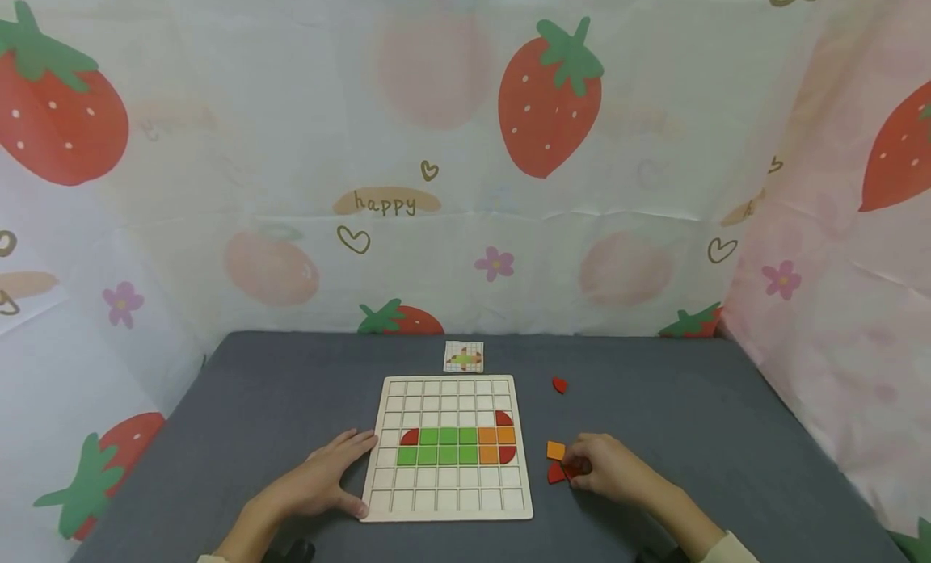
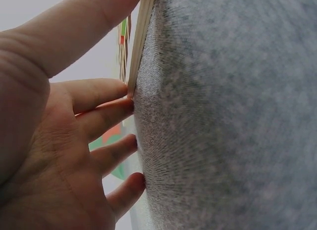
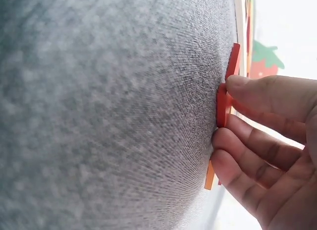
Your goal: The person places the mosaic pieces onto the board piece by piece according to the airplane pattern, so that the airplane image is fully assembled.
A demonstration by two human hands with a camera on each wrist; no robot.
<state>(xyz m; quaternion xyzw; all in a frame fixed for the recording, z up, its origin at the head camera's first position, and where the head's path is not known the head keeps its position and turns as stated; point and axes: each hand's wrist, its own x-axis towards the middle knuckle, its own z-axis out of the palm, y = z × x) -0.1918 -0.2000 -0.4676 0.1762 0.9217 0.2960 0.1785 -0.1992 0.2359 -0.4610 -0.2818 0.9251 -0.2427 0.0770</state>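
Note:
A wooden grid board (image 1: 448, 501) lies on the table with green tiles (image 1: 448, 447), orange tiles (image 1: 497, 445) and red rounded tiles (image 1: 507, 455) in its squares. My left hand (image 1: 320, 478) rests at the board's left edge, thumb and fingertips touching it, fingers fairly straight. To the right of the board, my right hand (image 1: 607, 466) pinches a red tile (image 3: 221, 106) between thumb and fingers, low at the tabletop. Right beside it lie another red tile (image 1: 556, 472) and an orange square tile (image 1: 556, 451). The held tile's full shape is partly hidden by the fingers.
A small pattern card (image 1: 464, 357) lies just behind the board. One more red rounded tile (image 1: 559, 384) sits farther back on the right of the grey table (image 1: 305, 393). A strawberry-print cloth (image 1: 436, 143) stands behind the table and along both sides.

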